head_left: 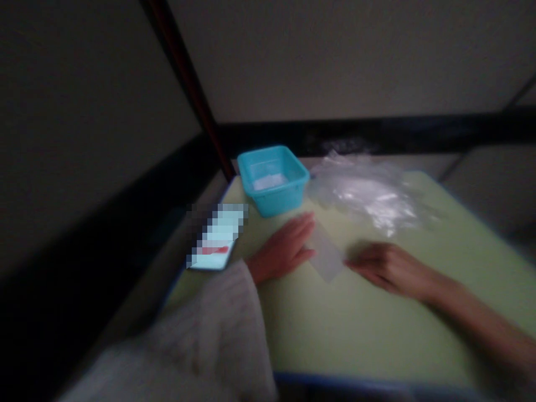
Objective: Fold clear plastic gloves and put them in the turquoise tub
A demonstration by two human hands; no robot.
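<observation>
A small, flat, translucent plastic piece (329,257), like a little bag or sheet, lies on the pale green table. My left hand (287,245) rests at its left edge, fingers stretched out and thumb apart, the fingertips touching it. At the right corner of the piece, my right hand (383,268) has its fingers bent and drawn together, with the tips on that corner as if in a pinch. Blur hides the exact fingertip contact.
A turquoise plastic basket (280,202) with white, paper-like pieces (270,181) inside stands at the back left. Crumpled clear plastic (372,192) is heaped at the back right. A lit phone or tablet (218,237) lies at the table's left edge. Walls border the back and left.
</observation>
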